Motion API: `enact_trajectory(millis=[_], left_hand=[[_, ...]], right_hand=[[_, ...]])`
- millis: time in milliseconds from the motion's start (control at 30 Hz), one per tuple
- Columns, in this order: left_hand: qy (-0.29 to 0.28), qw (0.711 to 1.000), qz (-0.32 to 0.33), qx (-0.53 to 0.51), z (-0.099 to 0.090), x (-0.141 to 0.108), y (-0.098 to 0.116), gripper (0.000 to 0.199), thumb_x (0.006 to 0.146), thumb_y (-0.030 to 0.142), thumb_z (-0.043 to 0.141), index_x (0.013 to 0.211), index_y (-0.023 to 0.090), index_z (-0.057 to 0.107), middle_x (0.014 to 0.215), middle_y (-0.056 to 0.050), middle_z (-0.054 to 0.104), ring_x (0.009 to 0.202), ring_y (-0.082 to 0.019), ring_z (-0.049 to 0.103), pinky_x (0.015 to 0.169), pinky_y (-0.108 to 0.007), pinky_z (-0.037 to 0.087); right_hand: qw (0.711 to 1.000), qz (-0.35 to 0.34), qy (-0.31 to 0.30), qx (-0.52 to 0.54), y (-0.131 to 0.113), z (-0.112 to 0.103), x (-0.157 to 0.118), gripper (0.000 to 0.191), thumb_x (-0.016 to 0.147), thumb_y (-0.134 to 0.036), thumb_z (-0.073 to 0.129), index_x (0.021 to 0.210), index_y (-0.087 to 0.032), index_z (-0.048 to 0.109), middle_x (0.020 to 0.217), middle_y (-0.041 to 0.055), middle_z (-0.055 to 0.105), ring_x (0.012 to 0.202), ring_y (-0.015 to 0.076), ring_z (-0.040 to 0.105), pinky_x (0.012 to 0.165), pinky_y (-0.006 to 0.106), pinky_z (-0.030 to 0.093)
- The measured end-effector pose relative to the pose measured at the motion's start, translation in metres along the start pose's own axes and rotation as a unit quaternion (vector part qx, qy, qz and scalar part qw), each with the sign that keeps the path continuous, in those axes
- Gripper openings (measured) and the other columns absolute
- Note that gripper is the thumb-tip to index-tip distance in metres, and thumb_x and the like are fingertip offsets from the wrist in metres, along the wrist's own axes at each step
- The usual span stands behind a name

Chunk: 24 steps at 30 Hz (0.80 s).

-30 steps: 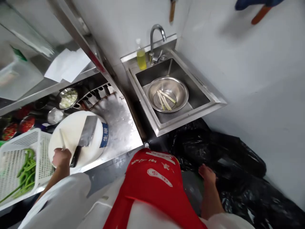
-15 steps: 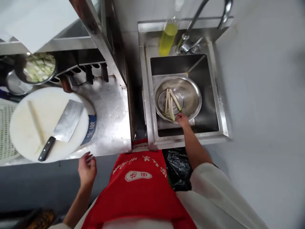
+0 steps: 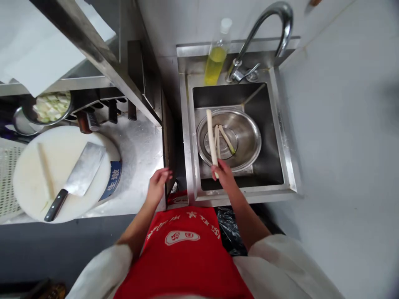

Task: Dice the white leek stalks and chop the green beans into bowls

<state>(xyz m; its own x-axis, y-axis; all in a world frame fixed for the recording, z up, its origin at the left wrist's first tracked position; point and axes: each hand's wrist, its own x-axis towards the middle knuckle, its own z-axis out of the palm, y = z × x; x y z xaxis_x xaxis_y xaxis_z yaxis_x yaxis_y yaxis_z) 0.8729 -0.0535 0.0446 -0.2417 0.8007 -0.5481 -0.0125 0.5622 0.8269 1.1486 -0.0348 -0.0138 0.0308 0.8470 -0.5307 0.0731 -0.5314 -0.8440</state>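
Observation:
My right hand (image 3: 223, 171) is closed on the lower end of a long white stalk (image 3: 211, 139), held up over the near left side of a steel bowl (image 3: 249, 143). Several thinner stalks (image 3: 227, 140) lie in that bowl, which sits in the sink. My left hand (image 3: 159, 180) hovers by the counter's right edge with its fingers partly spread and nothing in them. On the round white cutting board (image 3: 65, 143) at the left rest a cleaver (image 3: 85, 169) and another pale stalk (image 3: 45, 171).
A bottle of yellow liquid (image 3: 215, 64) and a curved faucet (image 3: 260, 25) stand behind the sink basin (image 3: 271, 137). Pieces of cut vegetable fill a pan (image 3: 52, 107) beyond the board. A metal shelf post (image 3: 102, 62) slants above the counter (image 3: 140, 145).
My right hand has taken hold of one stalk from the bowl and lifted it. My left hand has moved right, toward the sink. The view has shifted slightly.

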Motion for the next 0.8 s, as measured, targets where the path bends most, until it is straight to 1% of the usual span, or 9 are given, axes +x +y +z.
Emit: enact_trajectory(millis=[100,167,267,333,400,500,567,700,800], left_hand=[[-0.184,0.979,0.035,-0.084,0.055,0.012,0.042,0.045,0.076,0.050,0.076,0.105,0.016,0.068,0.099,-0.009,0.074,0.086,-0.019,0.069,0.079,-0.031,0.054],[-0.267,0.953,0.033,-0.136,0.071,-0.003,0.057,0.044,0.076,0.047,0.078,0.106,0.017,0.067,0.094,-0.007,0.073,0.082,-0.019,0.069,0.074,-0.030,0.054],[-0.331,0.923,0.006,-0.193,0.070,-0.039,0.060,0.045,0.077,0.051,0.077,0.105,0.018,0.066,0.082,-0.003,0.070,0.068,-0.016,0.066,0.064,-0.028,0.053],[-0.351,0.912,-0.011,-0.214,0.063,-0.063,0.051,0.046,0.080,0.057,0.073,0.102,0.018,0.066,0.075,-0.002,0.067,0.058,-0.013,0.061,0.056,-0.026,0.050],[-0.365,0.905,-0.030,-0.215,0.059,-0.083,0.040,0.048,0.083,0.063,0.067,0.098,0.017,0.066,0.066,0.000,0.061,0.050,-0.011,0.054,0.049,-0.024,0.045],[-0.393,0.898,-0.060,-0.189,0.061,-0.113,0.019,0.050,0.085,0.067,0.061,0.091,0.017,0.064,0.058,0.003,0.054,0.046,-0.009,0.047,0.046,-0.022,0.039],[-0.405,0.898,-0.055,-0.163,0.063,-0.134,0.004,0.050,0.087,0.067,0.060,0.090,0.018,0.063,0.058,0.003,0.053,0.048,-0.009,0.047,0.047,-0.022,0.039],[-0.414,0.907,0.002,-0.084,0.064,-0.180,-0.027,0.045,0.088,0.063,0.061,0.081,0.019,0.057,0.063,0.003,0.053,0.054,-0.008,0.046,0.049,-0.020,0.037],[-0.457,0.888,-0.011,-0.054,0.068,-0.220,-0.047,0.042,0.088,0.058,0.065,0.077,0.020,0.051,0.065,0.003,0.051,0.056,-0.008,0.046,0.051,-0.020,0.038]], right_hand=[[0.998,-0.066,0.003,0.003,-0.023,0.040,-0.071,0.043,0.089,-0.049,0.056,0.122,-0.022,0.061,0.072,-0.0016,0.063,0.048,0.0126,0.051,0.045,0.026,0.042],[0.991,-0.110,0.058,-0.053,-0.034,0.068,-0.114,0.045,0.092,-0.043,0.054,0.130,-0.021,0.060,0.089,0.0046,0.071,0.068,0.0181,0.064,0.061,0.029,0.052],[0.967,-0.164,0.162,-0.110,-0.037,0.107,-0.167,0.046,0.093,-0.037,0.053,0.136,-0.022,0.059,0.120,0.0093,0.070,0.105,0.0256,0.066,0.091,0.037,0.053],[0.960,-0.159,0.206,-0.103,-0.031,0.126,-0.195,0.045,0.094,-0.037,0.053,0.136,-0.023,0.060,0.120,0.0078,0.071,0.105,0.0258,0.066,0.093,0.037,0.053],[0.961,-0.135,0.229,-0.075,-0.020,0.139,-0.222,0.043,0.095,-0.039,0.053,0.134,-0.023,0.062,0.107,0.0053,0.074,0.092,0.0233,0.069,0.084,0.034,0.054],[0.960,-0.098,0.261,-0.015,-0.002,0.150,-0.258,0.041,0.097,-0.043,0.050,0.128,-0.021,0.066,0.090,0.0026,0.074,0.077,0.0198,0.067,0.071,0.029,0.053],[0.954,-0.079,0.290,0.019,0.008,0.151,-0.280,0.039,0.098,-0.045,0.047,0.120,-0.020,0.069,0.085,0.0026,0.074,0.072,0.0186,0.066,0.064,0.028,0.051],[0.933,-0.059,0.354,0.027,0.026,0.140,-0.315,0.032,0.094,-0.048,0.054,0.102,-0.021,0.070,0.078,0.0027,0.072,0.066,0.0187,0.063,0.060,0.028,0.048],[0.918,-0.056,0.392,0.017,0.045,0.125,-0.341,0.028,0.090,-0.051,0.058,0.084,-0.023,0.064,0.067,0.0007,0.066,0.059,0.0179,0.058,0.055,0.028,0.043]])
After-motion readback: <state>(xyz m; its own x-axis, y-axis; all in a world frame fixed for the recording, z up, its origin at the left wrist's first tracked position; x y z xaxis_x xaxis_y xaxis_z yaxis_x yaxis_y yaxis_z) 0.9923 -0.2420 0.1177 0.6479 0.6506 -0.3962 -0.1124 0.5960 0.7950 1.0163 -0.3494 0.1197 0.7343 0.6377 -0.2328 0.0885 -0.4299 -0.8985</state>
